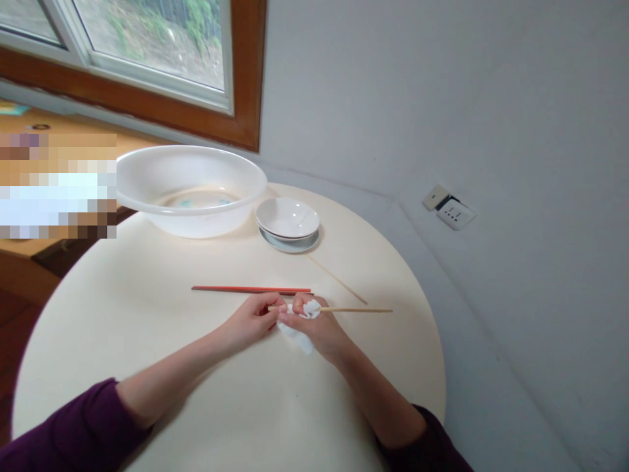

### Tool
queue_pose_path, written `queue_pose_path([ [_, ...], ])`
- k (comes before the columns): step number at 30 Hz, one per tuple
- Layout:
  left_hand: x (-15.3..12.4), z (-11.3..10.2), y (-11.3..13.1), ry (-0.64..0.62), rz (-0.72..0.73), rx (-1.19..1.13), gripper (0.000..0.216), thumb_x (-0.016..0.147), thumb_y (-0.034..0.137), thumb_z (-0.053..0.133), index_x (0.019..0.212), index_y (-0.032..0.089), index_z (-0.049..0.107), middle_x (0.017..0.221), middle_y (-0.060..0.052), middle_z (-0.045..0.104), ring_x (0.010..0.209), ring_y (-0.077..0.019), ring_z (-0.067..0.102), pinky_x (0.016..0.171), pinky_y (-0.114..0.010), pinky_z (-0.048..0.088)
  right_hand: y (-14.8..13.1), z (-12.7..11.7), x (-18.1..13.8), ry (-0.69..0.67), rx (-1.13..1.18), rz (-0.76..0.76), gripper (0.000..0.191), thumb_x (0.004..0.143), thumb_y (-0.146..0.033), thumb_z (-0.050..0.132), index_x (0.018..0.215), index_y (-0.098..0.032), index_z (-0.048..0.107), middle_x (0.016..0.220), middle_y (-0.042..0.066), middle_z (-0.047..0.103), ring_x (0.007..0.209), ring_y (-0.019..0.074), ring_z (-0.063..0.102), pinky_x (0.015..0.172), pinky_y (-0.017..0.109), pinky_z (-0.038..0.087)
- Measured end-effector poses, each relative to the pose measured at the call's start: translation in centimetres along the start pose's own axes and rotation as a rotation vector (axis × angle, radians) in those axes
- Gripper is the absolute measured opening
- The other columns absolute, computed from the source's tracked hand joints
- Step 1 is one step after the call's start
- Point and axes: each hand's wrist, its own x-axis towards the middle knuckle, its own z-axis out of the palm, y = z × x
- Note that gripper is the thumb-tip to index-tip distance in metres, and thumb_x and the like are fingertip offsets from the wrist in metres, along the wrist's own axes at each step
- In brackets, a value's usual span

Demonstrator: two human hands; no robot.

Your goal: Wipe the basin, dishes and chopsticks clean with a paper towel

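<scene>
A light wooden chopstick [358, 309] lies crosswise between my hands, its long end pointing right. My left hand [259, 316] pinches it near the left end. Wrapped around its middle is a white tissue [297, 337], which my right hand [319, 326] closes on, with a loose corner hanging down. Just beyond my hands a pair of red chopsticks [250, 289] rests on the table. Another pale wooden chopstick [339, 280] lies slantwise behind my right hand.
A large white plastic basin [196, 219] stands at the table's back left. Beside it is a stack of white bowls [287, 219]. The round cream table [147, 295] meets a wall with a socket [456, 214]. A wooden desk [142, 136] is at the left below a window.
</scene>
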Motion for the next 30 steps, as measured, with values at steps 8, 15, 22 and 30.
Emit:
queue_pose_path([
  [8, -0.1, -2.0, 1.9, 0.165, 0.020, -0.072, 0.034, 0.071, 0.047, 0.061, 0.060, 0.017, 0.051, 0.050, 0.004, 0.043, 0.051, -0.0100, 0.040, 0.053, -0.024, 0.032, -1.2, -2.3, 0.2, 0.149, 0.159, -0.016, 0.049, 0.052, -0.040, 0.077, 0.052, -0.020, 0.031, 0.045, -0.010, 0.033, 0.043, 0.0049, 0.032, 0.041, 0.019, 0.025],
  [15, 0.1, -2.4, 2.2, 0.314, 0.078, -0.274, 0.031, 0.065, 0.040, 0.069, 0.057, 0.016, 0.052, 0.049, 0.005, 0.042, 0.050, -0.0084, 0.039, 0.052, -0.022, 0.031, -1.9, -3.4, 0.2, 0.223, 0.237, -0.009, 0.047, 0.052, -0.036, 0.077, 0.055, -0.021, 0.032, 0.046, -0.009, 0.037, 0.043, 0.0056, 0.037, 0.042, 0.019, 0.032],
  [22, 0.0, -2.7, 1.8, 0.414, 0.108, -0.393, 0.022, 0.068, 0.030, 0.070, 0.058, 0.016, 0.056, 0.049, 0.005, 0.044, 0.052, -0.0067, 0.041, 0.057, -0.020, 0.034, -2.6, -3.5, 0.1, 0.235, 0.279, -0.001, 0.046, 0.052, -0.033, 0.077, 0.056, -0.021, 0.033, 0.046, -0.010, 0.038, 0.043, 0.0054, 0.038, 0.044, 0.019, 0.036],
  [30, 0.3, -2.8, 2.2, 0.519, 0.161, -0.479, 0.023, 0.066, 0.026, 0.072, 0.054, 0.015, 0.056, 0.049, 0.005, 0.046, 0.054, -0.0072, 0.042, 0.059, -0.021, 0.038, -1.5, -4.1, 0.5, 0.226, 0.034, -0.103, 0.045, 0.059, -0.038, 0.074, 0.052, -0.021, 0.032, 0.045, -0.009, 0.032, 0.042, 0.0051, 0.030, 0.040, 0.019, 0.024],
])
